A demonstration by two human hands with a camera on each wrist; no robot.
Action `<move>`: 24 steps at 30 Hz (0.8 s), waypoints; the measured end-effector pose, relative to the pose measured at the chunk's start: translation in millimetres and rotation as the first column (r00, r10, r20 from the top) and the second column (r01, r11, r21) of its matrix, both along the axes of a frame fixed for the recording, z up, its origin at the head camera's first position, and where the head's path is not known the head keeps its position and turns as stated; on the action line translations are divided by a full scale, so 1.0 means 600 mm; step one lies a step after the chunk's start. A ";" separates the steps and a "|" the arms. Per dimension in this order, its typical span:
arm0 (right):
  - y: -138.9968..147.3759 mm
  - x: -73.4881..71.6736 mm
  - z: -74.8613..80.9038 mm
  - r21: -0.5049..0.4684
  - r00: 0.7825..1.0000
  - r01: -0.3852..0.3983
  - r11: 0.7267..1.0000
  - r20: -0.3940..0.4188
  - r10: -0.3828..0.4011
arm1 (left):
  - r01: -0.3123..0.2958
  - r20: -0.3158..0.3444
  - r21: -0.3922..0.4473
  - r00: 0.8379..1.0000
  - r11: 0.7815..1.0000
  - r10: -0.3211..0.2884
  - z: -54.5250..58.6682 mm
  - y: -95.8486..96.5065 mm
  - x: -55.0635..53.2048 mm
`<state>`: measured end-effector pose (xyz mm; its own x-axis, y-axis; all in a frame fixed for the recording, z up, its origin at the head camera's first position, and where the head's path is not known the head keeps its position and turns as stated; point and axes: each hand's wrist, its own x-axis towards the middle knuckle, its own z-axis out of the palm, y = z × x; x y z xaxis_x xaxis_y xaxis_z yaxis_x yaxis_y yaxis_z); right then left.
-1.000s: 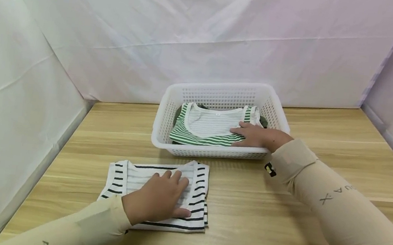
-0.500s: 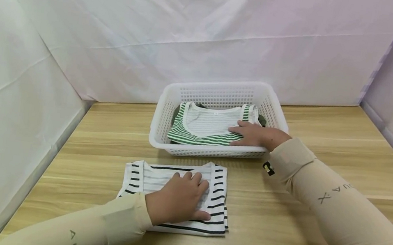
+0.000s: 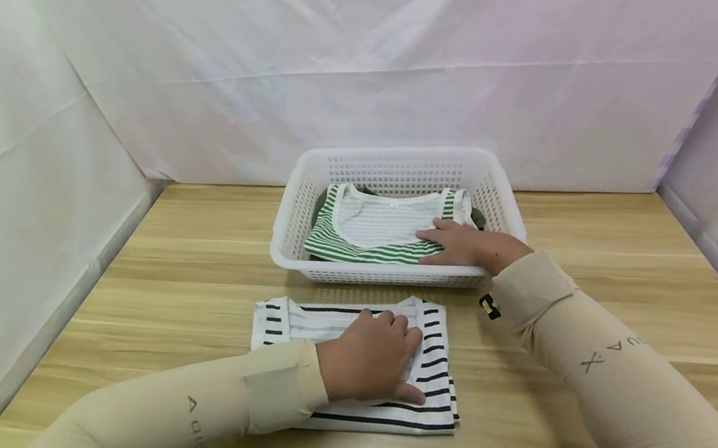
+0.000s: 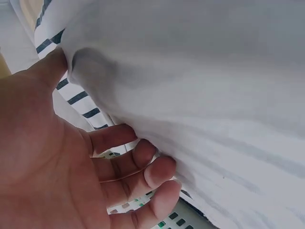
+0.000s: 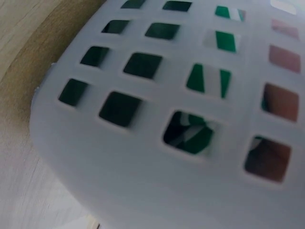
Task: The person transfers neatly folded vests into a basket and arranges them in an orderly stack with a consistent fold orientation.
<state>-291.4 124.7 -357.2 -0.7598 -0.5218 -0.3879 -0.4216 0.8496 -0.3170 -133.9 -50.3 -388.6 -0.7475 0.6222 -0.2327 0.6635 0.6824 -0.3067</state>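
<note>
In the head view, a folded white shirt with black stripes lies on the table in front of the basket. My left hand rests on it, thumb spread toward the right; in the left wrist view, its slightly bent fingertips press against the white cloth. A folded green-and-white striped shirt lies inside a white plastic basket. My right hand reaches over the basket's front right rim and rests on that shirt with fingers extended. In the right wrist view, the basket wall hides most of this hand.
Dark green cloth shows under the green-striped shirt. The wood-grain table extends on both sides of the basket. White sheeting stands behind it and at both sides.
My left hand has moved to the right, and the black-striped shirt has slid along under it. My right hand stays in the basket on the green-striped shirt.
</note>
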 end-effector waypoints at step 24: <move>-0.001 0.000 -0.001 -0.003 1.000 -0.005 1.000 -0.021 0.005 | 0.025 0.016 -0.075 1.000 0.997 -0.024 0.010 0.035 -0.010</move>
<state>-291.2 123.8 -358.0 -0.7652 -0.5266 -0.3704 -0.4322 0.8466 -0.3107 -140.1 -29.3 -382.8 -0.7283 0.6207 -0.2904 0.6846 0.6413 -0.3465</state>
